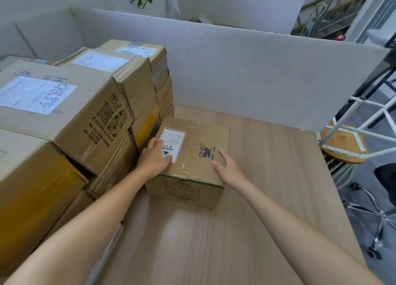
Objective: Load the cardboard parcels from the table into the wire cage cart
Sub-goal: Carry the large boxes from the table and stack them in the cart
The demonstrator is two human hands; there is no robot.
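Evidently early on, the left hand [155,158] and right hand [225,168] lie flat, fingers relaxed, atop a small parcel [192,154] on the worktop [267,177], with stacked parcels [70,113] waiting beside it and the cart unseen.

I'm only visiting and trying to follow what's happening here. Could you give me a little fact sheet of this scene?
setting: wooden table, white partition behind it
item in hand: small box with a HEAVY label, standing on the table
left hand: rests on the box top, partly over the label
right hand: rests on the box top near its right edge
other parcels: larger boxes stacked at the left, close beside the small box
cart: not visible
stage: box not yet lifted
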